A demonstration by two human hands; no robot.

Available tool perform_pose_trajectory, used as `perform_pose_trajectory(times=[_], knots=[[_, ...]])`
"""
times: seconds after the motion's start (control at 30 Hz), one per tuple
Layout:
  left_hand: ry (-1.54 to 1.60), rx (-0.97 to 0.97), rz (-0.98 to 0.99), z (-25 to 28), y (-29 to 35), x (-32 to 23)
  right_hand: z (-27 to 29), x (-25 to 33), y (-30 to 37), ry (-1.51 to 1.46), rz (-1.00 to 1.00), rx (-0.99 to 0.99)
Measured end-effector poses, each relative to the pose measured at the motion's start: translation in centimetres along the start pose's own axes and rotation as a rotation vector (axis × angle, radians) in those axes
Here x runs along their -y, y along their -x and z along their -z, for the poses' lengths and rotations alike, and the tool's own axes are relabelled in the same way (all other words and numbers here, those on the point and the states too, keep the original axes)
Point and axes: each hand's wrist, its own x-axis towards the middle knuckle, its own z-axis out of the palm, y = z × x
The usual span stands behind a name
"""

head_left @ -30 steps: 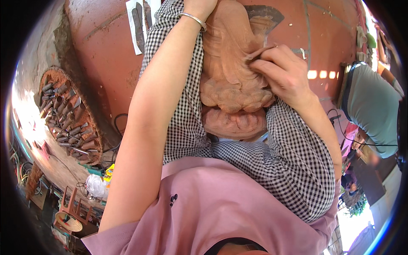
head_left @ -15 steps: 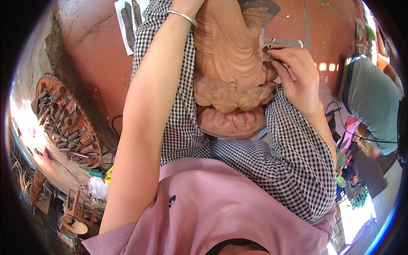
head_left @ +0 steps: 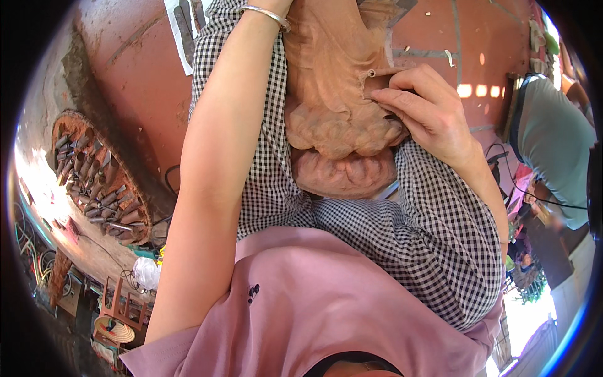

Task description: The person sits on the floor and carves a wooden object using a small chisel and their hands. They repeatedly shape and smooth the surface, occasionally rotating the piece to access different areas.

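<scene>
A reddish-brown carved statue (head_left: 333, 69) lies between my legs. It has flowing robe folds, and its petalled base (head_left: 342, 173) points toward me. My right hand (head_left: 430, 103) pinches a small curled brown piece of sandpaper (head_left: 381, 83) between thumb and fingers. The sandpaper rests on the robe folds, just above the petals on the right side. My left hand (head_left: 281, 5) is at the top edge beside the statue, below a silver bangle on the wrist. Its fingers are out of the picture, so its grip is hidden.
A round tray (head_left: 141, 207) of several carving chisels (head_left: 88, 166) stands at the left on a wooden slab. White paper with dark strips (head_left: 182, 31) lies at the upper left on the red tiled floor (head_left: 138, 81). Another person (head_left: 553, 132) sits at the right, near a black cable.
My right hand has moved left and slightly down, carrying the sandpaper from the statue's right edge onto its robe folds. The left arm has barely shifted.
</scene>
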Motion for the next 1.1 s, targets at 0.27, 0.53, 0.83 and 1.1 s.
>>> perform_pose_trajectory(times=[0.27,0.53,0.83,1.1], knots=[[0.004,0.010,-0.051,-0.1,0.0,0.1,0.3,0.6,-0.9,0.076,0.072,0.041],[0.061,0.046,-0.081,-0.4,0.0,-0.4,-0.2,0.8,-2.1,-0.002,0.070,0.084],[-0.009,0.050,-0.167,-0.6,-0.2,-0.7,-1.0,0.9,-3.3,-0.100,0.009,0.102],[0.039,0.068,-0.105,-0.5,-0.2,-0.5,-0.7,1.4,-3.1,-0.068,-0.019,0.099]])
